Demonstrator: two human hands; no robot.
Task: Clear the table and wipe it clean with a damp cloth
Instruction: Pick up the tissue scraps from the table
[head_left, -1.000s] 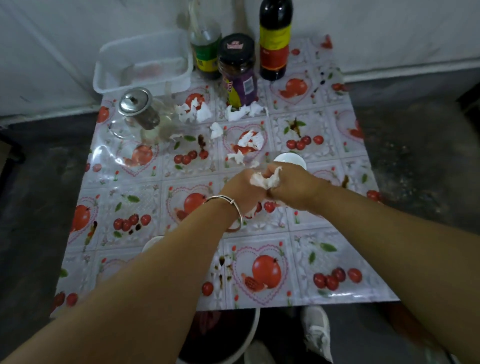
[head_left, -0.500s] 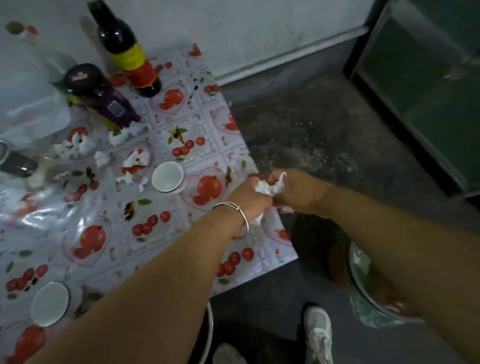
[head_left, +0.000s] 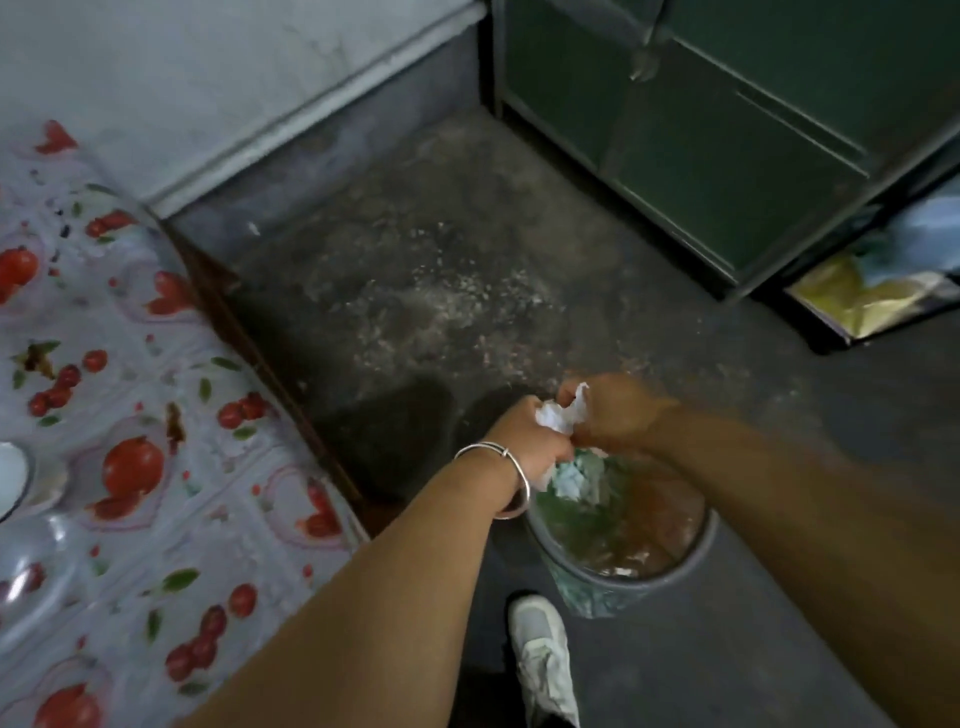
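While you hold the crumpled tissue wad (head_left: 558, 415) pinched between both hands, it sits directly above the far rim of the lined bin (head_left: 691, 564), so it only needs to fall straight down. Your left hand (head_left: 530, 441) and right hand (head_left: 613, 410) meet knuckle to knuckle, forearms angled in, with the counter (head_left: 171, 431) off to the left.

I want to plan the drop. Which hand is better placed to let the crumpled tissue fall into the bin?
Probably the left hand. It pinches the lower part of the crumpled tissue directly above the bin opening, while the right hand holds the top nearer the far rim.
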